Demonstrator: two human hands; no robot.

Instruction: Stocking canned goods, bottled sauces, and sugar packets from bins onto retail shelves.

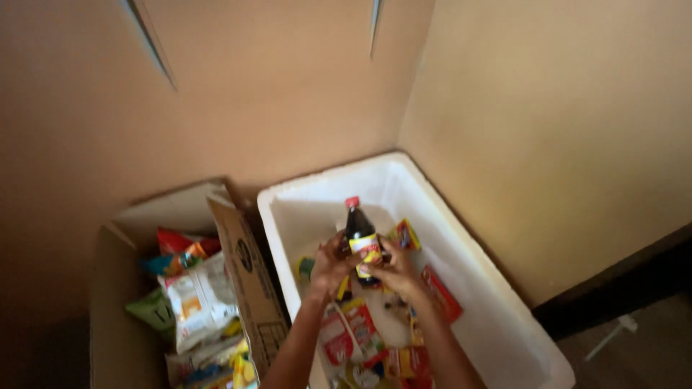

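Note:
Both my hands hold a small dark bottle (360, 238) with a red cap and a yellow-and-red label, upright over a white foam box (461, 238). My left hand (329, 265) wraps its left side and my right hand (394, 270) grips its lower right. Below the bottle, inside the foam box, lie several red and yellow packets (351, 331) and a small box (406, 234).
A brown cardboard box (249, 277) with open flaps stands left of the foam box, filled with snack bags (198, 299) in white, red, green and yellow. Beige walls meet in a corner behind. A dark floor strip (634, 317) shows at right.

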